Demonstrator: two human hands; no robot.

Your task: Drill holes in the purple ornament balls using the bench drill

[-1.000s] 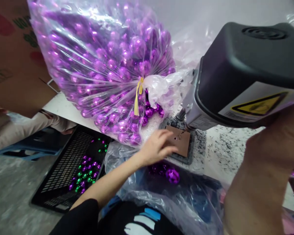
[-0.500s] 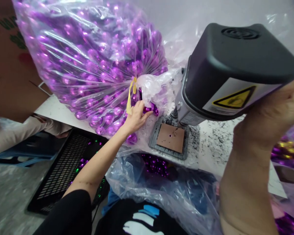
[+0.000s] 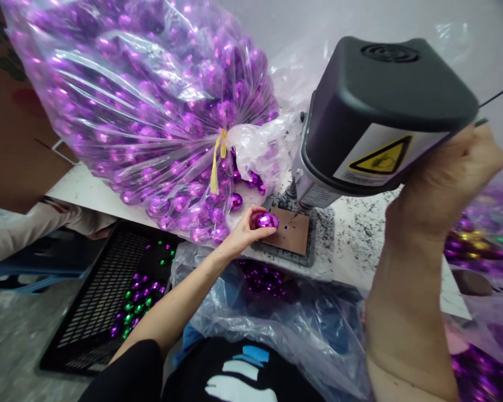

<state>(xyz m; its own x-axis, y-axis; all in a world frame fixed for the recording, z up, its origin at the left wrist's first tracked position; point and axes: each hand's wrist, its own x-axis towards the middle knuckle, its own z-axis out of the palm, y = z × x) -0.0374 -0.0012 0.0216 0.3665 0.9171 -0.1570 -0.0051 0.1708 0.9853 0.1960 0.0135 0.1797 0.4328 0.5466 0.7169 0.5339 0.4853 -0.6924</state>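
Observation:
My left hand pinches a shiny purple faceted ball between thumb and fingers. It holds the ball over the left edge of a brown square plate with a small hole in its middle. Above and behind the plate stands a bench drill press with a dark housing and a yellow warning label. My right hand is closed at the machine's right side, around what seems to be its feed handle; a dark tip shows past the knuckles, the rest is hidden. Another purple ball lies by the bag's mouth.
A large clear bag full of purple balls, tied with yellow ribbon, fills the left of the white table. Dark shavings litter the tabletop. Below are an open plastic bag with purple balls and a black crate of green and purple balls.
My left hand has drawn back from the bag's mouth and moved right to the plate, now with a purple ball in its fingers. My right hand stays at the machine's side.

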